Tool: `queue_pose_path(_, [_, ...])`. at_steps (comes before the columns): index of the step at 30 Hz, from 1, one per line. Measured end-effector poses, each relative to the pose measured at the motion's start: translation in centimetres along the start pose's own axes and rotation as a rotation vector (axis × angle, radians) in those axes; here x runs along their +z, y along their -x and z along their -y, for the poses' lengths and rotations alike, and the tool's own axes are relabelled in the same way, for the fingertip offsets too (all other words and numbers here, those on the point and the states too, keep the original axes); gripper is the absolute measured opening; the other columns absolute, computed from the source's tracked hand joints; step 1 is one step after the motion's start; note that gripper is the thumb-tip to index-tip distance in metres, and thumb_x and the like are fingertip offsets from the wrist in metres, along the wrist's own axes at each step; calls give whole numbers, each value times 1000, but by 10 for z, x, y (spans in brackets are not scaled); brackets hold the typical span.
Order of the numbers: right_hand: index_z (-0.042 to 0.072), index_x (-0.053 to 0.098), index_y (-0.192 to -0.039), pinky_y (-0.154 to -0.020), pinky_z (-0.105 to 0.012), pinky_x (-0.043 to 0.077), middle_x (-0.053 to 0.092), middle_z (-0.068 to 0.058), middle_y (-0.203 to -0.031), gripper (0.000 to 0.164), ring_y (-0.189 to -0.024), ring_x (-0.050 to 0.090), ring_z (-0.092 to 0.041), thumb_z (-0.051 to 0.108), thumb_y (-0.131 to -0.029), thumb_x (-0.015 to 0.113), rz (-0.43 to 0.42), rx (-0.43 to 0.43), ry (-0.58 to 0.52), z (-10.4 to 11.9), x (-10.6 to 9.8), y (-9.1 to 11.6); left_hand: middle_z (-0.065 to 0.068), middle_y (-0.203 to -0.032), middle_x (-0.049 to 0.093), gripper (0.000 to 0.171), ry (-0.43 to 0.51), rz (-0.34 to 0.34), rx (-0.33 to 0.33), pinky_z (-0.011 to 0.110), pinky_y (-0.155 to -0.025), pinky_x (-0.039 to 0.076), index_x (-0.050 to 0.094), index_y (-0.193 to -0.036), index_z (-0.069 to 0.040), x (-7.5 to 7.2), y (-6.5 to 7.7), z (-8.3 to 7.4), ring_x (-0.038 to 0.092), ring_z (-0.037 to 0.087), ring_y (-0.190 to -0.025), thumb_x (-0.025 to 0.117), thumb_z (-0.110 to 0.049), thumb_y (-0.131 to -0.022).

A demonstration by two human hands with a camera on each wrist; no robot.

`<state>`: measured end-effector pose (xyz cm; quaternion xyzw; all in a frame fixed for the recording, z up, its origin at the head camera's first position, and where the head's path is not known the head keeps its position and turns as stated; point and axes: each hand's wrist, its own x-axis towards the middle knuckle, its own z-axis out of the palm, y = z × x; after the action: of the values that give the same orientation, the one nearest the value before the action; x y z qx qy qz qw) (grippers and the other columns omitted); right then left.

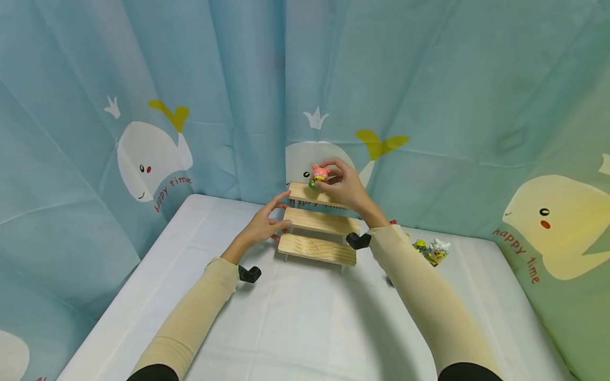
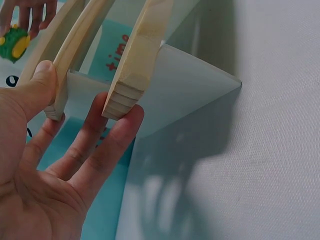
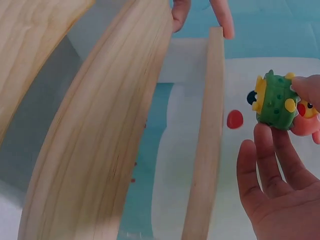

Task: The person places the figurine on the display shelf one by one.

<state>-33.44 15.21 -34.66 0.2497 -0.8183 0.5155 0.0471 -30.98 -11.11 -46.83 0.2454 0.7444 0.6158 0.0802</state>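
Pinching likely light, stiff figurine (image 1: pixel 320 174) by green body (image 3: pixel 276 102), probably best hold, with right hand (image 1: pixel 348 186), loosely gripping stand (image 1: pixel 316 248) with left hand (image 1: pixel 259 226).

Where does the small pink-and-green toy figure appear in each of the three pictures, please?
Head: the toy figure is near the centre, held in the right hand.
Left wrist: at the upper left edge; only its green and yellow part shows.
Right wrist: on the right side, slightly above mid-height.
Shared landmark: the wooden stand with three steps.
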Motion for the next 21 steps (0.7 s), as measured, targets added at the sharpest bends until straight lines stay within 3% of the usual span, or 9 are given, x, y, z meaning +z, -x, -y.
queue_pose_path(10, [9,60,-128,-78,-39,59,71,-18,-112,40,-97,69,-36,12,-93,78,3,19,29,-4,23,-12,14,-156,40,78,17,-6,-13,67,-64,57,26,-160,-47,-2,2,-1,73,29,-82,69,-20,-100])
queue_pose_path(21, [8,62,-127,-75,-37,60,71,-19,-112,37,-92,69,-37,6,-93,77,-10,1,19,-4,45,-15,17,-158,37,77,4,-1,-37,64,-66,59,25,-160,-49,-3,2,1,73,30,-86,68,-22,-102])
